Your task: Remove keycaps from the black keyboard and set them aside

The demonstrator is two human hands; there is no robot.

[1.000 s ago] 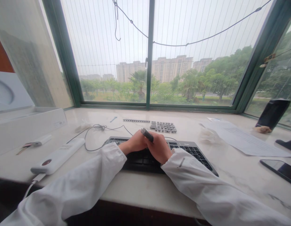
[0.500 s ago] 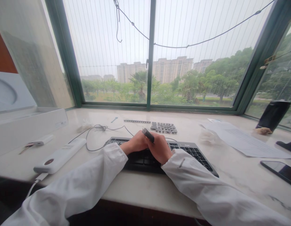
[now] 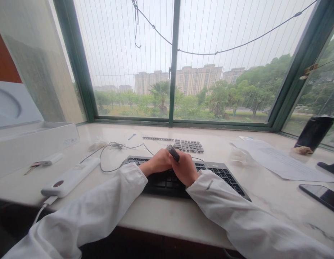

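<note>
A black keyboard [image 3: 165,189] lies before me on the pale counter, both my hands over its middle. My right hand [image 3: 184,169] is closed around a slim tool with a dark handle [image 3: 172,153]; its top sticks up above the thumb, and its working end is hidden. My left hand [image 3: 158,160] presses against the right one with its fingers curled; what they hold, if anything, is hidden. Behind the keyboard, loose keycaps [image 3: 189,146] lie in rows, beside a narrow dark strip of small pieces [image 3: 157,138]. A cable [image 3: 130,148] runs left from the keyboard.
On the left are a white power bank [image 3: 71,177] with a plugged-in cable, a small white item [image 3: 51,159] and an open white box [image 3: 34,142]. Paper sheets [image 3: 280,160], crumpled clear plastic [image 3: 241,155], a phone [image 3: 322,196] and a black upright object [image 3: 314,133] occupy the right side.
The dark handle's top has shifted slightly right and up in my right hand. Both hands stay together over the keyboard, and the view has moved a little.
</note>
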